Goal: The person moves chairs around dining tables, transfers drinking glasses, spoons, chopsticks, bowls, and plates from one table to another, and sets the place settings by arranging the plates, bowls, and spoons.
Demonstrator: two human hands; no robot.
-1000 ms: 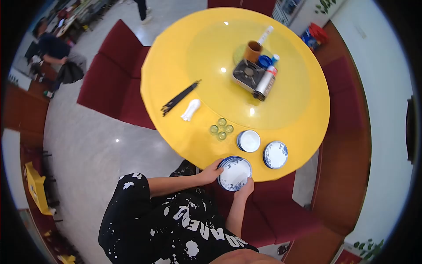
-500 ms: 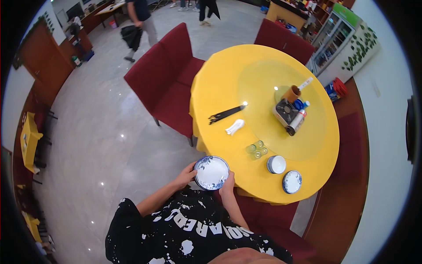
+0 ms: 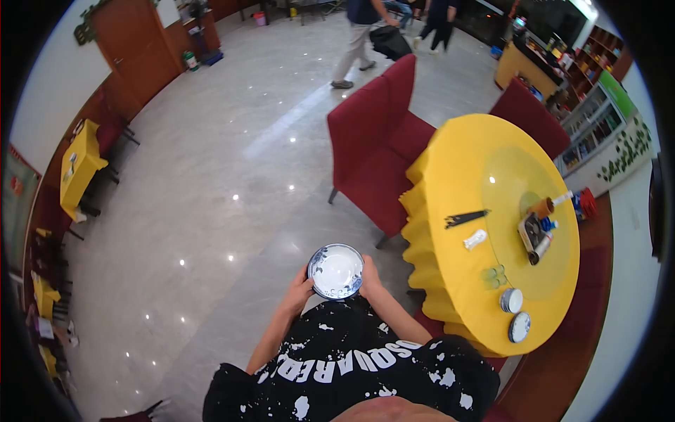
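A round white plate (image 3: 337,271) with blue floral decoration is held level in front of my body. My left hand (image 3: 301,288) grips its left rim, and my right hand (image 3: 370,277) is closed on the right rim. Whether more plates are stacked beneath it I cannot tell. To the right stands the round table with a yellow cloth (image 3: 450,281). On it are a stack of bowls (image 3: 512,300), another blue-and-white plate (image 3: 519,327), glasses (image 3: 494,276), white spoons (image 3: 475,239) and dark chopsticks (image 3: 466,219).
A portable stove (image 3: 531,235) and an orange-brown holder (image 3: 543,207) stand on the table's glass turntable. Red chairs (image 3: 373,148) flank the table's left side. A person (image 3: 362,35) carrying a black bag walks behind them. Small yellow-covered tables (image 3: 83,163) line the left wall.
My view has swung left, so the table now lies farther right and away from my hands. Both hands still hold the plate. The person with the bag appears farther right.
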